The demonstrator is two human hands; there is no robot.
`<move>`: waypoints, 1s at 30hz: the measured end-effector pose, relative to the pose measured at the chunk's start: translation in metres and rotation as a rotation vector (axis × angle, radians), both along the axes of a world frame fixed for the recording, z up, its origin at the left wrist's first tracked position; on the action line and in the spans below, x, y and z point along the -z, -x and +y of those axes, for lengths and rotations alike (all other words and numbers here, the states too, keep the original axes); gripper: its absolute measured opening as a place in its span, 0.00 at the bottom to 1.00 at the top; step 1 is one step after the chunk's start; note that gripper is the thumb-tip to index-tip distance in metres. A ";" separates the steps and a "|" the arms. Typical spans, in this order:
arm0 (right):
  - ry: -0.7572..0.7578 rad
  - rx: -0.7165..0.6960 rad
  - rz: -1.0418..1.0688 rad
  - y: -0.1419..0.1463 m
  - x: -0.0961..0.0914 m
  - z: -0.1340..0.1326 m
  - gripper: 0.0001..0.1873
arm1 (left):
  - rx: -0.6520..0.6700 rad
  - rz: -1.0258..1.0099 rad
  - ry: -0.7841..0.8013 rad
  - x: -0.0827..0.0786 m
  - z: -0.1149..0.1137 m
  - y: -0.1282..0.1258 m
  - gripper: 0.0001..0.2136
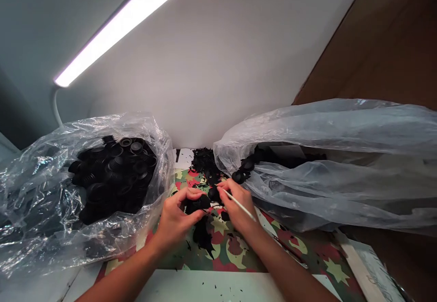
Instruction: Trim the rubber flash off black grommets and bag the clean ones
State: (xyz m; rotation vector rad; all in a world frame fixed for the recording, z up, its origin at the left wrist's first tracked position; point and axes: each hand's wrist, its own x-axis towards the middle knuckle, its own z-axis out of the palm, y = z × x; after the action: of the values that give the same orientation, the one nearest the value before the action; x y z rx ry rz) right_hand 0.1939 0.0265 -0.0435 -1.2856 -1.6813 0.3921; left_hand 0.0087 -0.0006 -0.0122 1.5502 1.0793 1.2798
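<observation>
My left hand (pixel 177 215) is closed around a small black rubber part (pixel 198 203), held just above the patterned mat (pixel 232 252). My right hand (pixel 239 204) is pinched on a thin white stick tool (pixel 239 205), whose tip points at the black part. Its fingertips also touch another black piece (pixel 214 193). Both hands meet at the middle of the table, between two plastic bags.
A clear plastic bag (pixel 41 202) at the left holds several black round rubber parts (pixel 116 174). A second clear bag (pixel 334 165) lies at the right with a few black parts at its mouth. Black trimmings (pixel 204 161) are piled at the back. A lamp bar (pixel 119 24) glows above; brown cardboard (pixel 382 51) stands right.
</observation>
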 end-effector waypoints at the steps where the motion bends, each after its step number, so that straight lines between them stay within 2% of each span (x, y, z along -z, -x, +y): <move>1: 0.024 -0.004 0.013 -0.004 0.001 0.005 0.10 | 0.021 -0.034 0.021 -0.003 -0.002 0.000 0.09; 5: 0.004 -0.051 0.056 -0.010 -0.007 0.009 0.14 | 0.053 -0.109 0.168 -0.009 -0.002 0.000 0.12; 10: -0.036 -0.207 0.228 0.002 -0.029 -0.016 0.11 | 0.021 -0.114 0.227 -0.002 0.005 0.002 0.13; 13: -0.060 -0.337 0.212 0.007 -0.035 -0.027 0.09 | 0.030 -0.106 0.244 0.001 0.006 0.002 0.14; 16: -0.130 -0.380 0.175 0.009 -0.031 -0.028 0.08 | 0.045 -0.091 0.253 -0.001 0.006 0.002 0.14; 23: -0.209 -0.358 0.095 0.008 -0.025 -0.025 0.07 | 0.059 -0.064 0.228 -0.003 0.005 0.002 0.13; 27: -0.331 -0.348 0.003 0.013 -0.016 -0.022 0.08 | 0.071 -0.033 0.225 0.001 0.006 0.003 0.12; 30: -0.448 -0.276 -0.022 0.016 -0.006 -0.015 0.09 | 0.044 -0.044 0.237 0.003 0.006 0.003 0.12</move>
State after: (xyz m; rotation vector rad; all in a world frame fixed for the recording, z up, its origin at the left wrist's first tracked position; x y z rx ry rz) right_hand 0.1783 0.0117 -0.0373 -0.7362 -1.8409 0.1466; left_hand 0.0060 0.0052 -0.0155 1.3545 1.1195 1.1078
